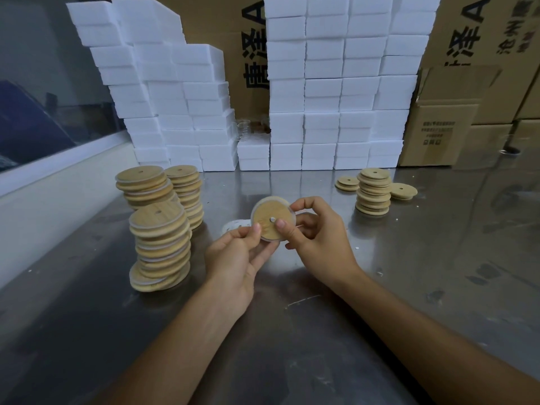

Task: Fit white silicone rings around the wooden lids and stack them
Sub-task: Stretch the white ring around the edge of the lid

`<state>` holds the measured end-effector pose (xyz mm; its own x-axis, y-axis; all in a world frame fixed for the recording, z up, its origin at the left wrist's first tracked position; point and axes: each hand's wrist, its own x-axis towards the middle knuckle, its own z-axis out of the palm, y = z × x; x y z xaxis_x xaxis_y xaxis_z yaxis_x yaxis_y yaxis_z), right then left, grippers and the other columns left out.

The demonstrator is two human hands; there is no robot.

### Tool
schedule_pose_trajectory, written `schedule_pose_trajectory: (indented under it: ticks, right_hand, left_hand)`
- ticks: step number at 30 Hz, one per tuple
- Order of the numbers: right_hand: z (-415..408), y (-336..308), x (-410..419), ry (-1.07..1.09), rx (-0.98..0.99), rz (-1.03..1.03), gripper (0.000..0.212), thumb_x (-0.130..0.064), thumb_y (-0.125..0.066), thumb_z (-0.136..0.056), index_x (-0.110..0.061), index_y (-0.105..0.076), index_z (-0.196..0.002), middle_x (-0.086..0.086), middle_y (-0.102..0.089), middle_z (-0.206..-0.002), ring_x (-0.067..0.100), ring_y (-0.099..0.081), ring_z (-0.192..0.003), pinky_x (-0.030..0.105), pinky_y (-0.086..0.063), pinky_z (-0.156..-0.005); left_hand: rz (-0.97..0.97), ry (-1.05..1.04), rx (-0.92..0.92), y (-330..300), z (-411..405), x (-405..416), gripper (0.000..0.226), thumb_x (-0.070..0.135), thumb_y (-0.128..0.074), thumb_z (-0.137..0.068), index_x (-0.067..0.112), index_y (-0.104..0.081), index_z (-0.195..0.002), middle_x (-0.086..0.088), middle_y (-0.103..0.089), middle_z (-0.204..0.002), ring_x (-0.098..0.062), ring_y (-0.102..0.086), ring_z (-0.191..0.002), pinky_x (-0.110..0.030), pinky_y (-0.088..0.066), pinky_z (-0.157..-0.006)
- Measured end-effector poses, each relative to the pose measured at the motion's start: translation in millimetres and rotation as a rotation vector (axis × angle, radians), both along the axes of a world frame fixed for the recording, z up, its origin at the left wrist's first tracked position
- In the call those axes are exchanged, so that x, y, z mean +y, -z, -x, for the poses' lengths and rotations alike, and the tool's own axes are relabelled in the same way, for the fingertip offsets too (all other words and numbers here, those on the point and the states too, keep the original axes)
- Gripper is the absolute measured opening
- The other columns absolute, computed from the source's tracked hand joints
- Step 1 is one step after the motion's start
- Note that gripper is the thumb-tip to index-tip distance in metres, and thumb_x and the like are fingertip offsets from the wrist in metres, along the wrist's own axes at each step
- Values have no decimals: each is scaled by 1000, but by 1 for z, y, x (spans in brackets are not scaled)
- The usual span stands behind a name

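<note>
Both my hands pinch one lid (pixel 272 219) above the table (pixel 409 273): left hand (pixel 233 255) at its lower edge, right hand (pixel 317 229) at its right, ring (pixel 285 203) around the rim.

Small glass items (pixel 244 128) between white boxes (pixel 321 92) are mostly hidden.

Packing workshop: steel worktable (pixel 438 273), stacked white boxes (pixel 336 97), printed cardboard cartons (pixel 447 133), lid stacks (pixel 160 247).
</note>
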<state>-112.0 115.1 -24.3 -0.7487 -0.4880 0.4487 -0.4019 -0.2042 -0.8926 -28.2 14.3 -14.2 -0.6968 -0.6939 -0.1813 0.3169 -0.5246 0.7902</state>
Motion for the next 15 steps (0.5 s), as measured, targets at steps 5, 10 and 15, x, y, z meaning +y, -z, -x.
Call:
schedule_pose_trajectory:
  ticks: [5,10,15]
  right_hand:
    - [-2,-1,-1,7,-81,19,23,-13,-77,-82,-13,-57,-93,18,-71,-82,26,-68,-72,38,-59,-67]
    - [-1,-4,0,21,-146,27,19,-15,-78,-80,-8,-61,-81,15,-71,-74,20,-68,-68,29,-58,-62]
    - [-2,-5,2,26,-152,27,18,-16,-78,-81,-8,-62,-75,14,-72,-72,16,-69,-65,23,-55,-58]
  left_hand:
    - [-103,24,54,-2,1,1,5,-4,-59,-90,-3,-56,-86,-16,-74,-75,-22,-74,-69,-32,-61,-59]
    - [-164,69,105,-2,2,1,3,-3,-55,-92,-6,-56,-94,-19,-74,-78,-24,-75,-72,-33,-62,-61]
    - [-133,85,109,0,2,0,5,-3,-55,-93,-7,-57,-95,-20,-74,-82,-24,-75,-76,-32,-62,-63]
